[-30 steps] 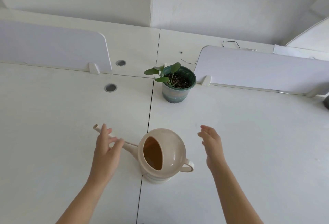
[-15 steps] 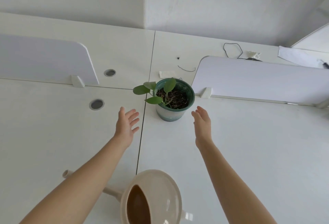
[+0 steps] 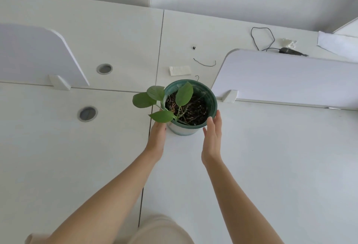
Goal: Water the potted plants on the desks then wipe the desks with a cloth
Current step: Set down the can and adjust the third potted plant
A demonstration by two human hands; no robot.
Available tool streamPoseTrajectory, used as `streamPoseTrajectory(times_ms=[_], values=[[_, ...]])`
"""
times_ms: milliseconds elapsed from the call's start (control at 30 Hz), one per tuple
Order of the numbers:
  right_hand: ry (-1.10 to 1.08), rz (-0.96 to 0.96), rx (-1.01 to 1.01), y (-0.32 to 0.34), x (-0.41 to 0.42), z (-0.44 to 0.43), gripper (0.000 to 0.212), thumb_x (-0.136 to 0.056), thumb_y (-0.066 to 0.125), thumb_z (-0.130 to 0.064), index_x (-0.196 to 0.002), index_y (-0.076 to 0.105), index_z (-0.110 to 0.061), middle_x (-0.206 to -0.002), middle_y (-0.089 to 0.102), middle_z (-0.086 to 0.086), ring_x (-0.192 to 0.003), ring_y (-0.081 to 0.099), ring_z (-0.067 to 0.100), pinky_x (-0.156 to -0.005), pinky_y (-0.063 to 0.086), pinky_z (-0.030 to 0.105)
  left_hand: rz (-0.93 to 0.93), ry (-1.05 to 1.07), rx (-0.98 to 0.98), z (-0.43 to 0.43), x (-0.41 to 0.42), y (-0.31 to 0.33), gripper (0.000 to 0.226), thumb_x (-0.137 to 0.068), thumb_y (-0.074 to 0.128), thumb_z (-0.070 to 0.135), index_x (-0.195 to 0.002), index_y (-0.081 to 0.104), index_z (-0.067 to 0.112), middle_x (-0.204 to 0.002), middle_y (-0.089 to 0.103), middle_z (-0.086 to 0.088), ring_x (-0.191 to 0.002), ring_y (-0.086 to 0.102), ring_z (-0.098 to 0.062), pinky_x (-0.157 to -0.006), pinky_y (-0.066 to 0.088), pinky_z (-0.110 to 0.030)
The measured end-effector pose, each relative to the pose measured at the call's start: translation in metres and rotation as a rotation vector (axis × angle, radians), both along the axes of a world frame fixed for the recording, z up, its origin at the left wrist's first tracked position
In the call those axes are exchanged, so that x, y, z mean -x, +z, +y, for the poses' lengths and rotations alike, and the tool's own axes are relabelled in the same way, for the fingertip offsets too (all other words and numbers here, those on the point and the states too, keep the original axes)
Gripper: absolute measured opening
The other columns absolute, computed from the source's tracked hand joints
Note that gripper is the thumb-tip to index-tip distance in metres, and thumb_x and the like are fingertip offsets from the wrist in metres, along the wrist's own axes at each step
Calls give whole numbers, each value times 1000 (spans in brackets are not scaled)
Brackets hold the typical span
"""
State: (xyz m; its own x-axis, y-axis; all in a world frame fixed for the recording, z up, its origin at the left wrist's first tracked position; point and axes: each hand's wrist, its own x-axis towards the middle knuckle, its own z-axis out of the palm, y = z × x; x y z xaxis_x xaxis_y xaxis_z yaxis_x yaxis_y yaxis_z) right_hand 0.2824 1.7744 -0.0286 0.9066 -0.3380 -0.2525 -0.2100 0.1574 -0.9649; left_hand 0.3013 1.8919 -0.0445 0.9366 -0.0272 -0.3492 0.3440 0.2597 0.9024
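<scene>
While the right hand (image 3: 212, 141) rests flat-fingered against the round green plastic pot (image 3: 184, 130) (the left hand (image 3: 157, 141) hides its fingers), its probably soil-heavy sides want both palms.

Head camera: high, looking down-forward, near desk (image 3: 271, 166).

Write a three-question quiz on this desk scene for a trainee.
1. True or false: the right hand holds a cloth.
2. The green pot stands: A) between the left hand and the right hand; B) left of both hands; C) behind a divider panel.
3. Fill in: ___ round cable holes show in the desk left of the pot.

Key: 1 false; 2 A; 3 two.
</scene>
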Motion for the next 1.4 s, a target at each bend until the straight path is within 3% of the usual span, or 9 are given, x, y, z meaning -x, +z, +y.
streamPoseTrajectory(times_ms=[300,467,633,767,833,1033,1133,1267,1400], values=[[160,64,37,8,-13,-17,68,-86,30,-49,-148,10,-29,-156,17,-7,-142,17,10,-118,16,39,-68,-104,-73,6,28,-2,46,-99,33,20,-144,28,27,-147,29,21,-135,24,2,-108,17,-22],[7,-3,-7,0,17,9,53,-98,32,-27,-147,14,-23,-155,20,-7,-140,21,7,-118,18,35,-83,-104,-100,14,21,5,67,-76,45,10,-140,31,27,-137,44,22,-124,40,5,-105,27,-17],[45,-13,-14,-2,9,13,51,-100,27,-23,-147,9,-28,-151,21,-12,-137,21,4,-117,17,34,-82,-192,-155,2,21,8,74,-73,42,-14,-118,29,43,-110,40,36,-96,40,31,-71,33,6],[84,3,41,-3,-6,-5,58,-91,28,-36,-146,15,-28,-146,26,-12,-137,23,8,-117,18,38,-39,-255,-194,0,33,9,84,-58,43,7,-133,26,40,-143,34,20,-131,29,-2,-95,29,-16],[115,16,70,-1,-9,-12,59,-87,28,-41,-144,21,-32,-148,29,-11,-137,25,9,-115,18,37,-43,-302,-209,0,37,13,91,-58,43,7,-140,18,39,-148,27,18,-135,24,-3,-99,30,-25],[70,98,56,1,26,-18,64,-89,28,-44,-147,6,-31,-158,12,-5,-143,16,12,-119,14,42,51,-317,-339,24,57,27,80,-82,40,-4,-147,11,33,-154,18,7,-141,21,-14,-106,22,-29],[39,71,3,9,62,-15,52,-98,25,-37,-147,10,-29,-155,21,0,-140,25,14,-117,20,38,134,-235,-365,52,77,47,58,-90,41,8,-145,27,21,-129,42,-1,-124,40,-16,-104,30,-33],[-18,72,-21,26,111,-12,49,-99,23,-36,-146,19,-24,-148,35,6,-133,36,17,-111,28,36,63,-99,-292,92,123,83,28,-90,48,19,-118,53,20,-115,56,-3,-110,54,-20,-94,41,-34],[-44,153,58,37,163,-7,48,-98,30,-37,-143,33,-19,-141,44,5,-123,45,16,-107,35,37,13,3,-198,125,175,100,25,-76,48,27,-95,62,20,-100,66,-2,-92,63,-17,-80,47,-28]])
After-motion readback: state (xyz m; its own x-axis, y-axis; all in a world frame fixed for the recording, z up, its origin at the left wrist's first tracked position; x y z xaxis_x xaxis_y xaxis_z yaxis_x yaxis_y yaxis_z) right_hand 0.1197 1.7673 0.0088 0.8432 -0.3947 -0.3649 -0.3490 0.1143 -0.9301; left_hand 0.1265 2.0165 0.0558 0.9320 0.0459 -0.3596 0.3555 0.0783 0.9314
